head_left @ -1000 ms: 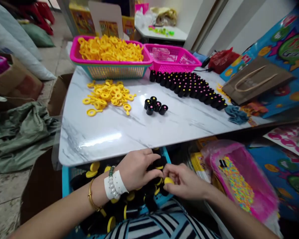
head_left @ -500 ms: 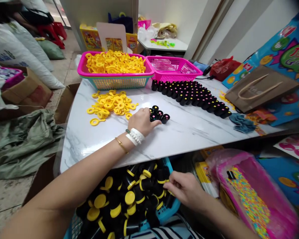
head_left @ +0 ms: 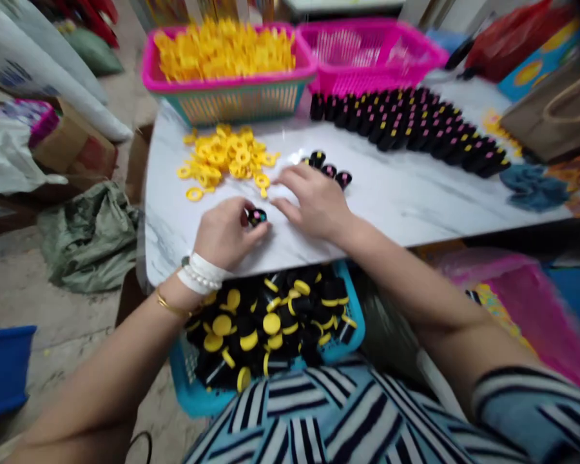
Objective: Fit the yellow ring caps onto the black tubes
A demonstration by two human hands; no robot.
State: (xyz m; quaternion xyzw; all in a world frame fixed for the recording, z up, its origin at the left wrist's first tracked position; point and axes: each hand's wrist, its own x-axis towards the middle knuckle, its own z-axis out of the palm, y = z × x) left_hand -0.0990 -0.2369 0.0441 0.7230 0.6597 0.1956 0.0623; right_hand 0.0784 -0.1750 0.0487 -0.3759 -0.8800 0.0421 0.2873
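My left hand [head_left: 229, 235] is closed round a small black tub [head_left: 258, 217] with colourful bits inside, just above the near part of the marble-patterned table. My right hand [head_left: 314, 196] reaches over the table with fingers apart, near the loose yellow ring-shaped caps [head_left: 222, 154]; I see nothing in it. Behind its knuckles stand several open black tubs [head_left: 343, 179] with pink or yellow bits in them. Below the table edge, a blue basket [head_left: 193, 393] at my lap holds black tubs with yellow lids [head_left: 270, 323].
A pink basket [head_left: 145, 71] heaped with yellow ring caps stands at the back, beside another pink basket [head_left: 377, 29]. Rows of black tubs [head_left: 406, 122] fill the table's back right. A pink bin [head_left: 526, 277] with colourful bits sits low right; a blue bin [head_left: 4, 370] is low left.
My left hand has drawn back toward me from the tub cluster, with a black tub in it. My right hand has risen from beside the blue basket to above the table. The camera has tilted down.
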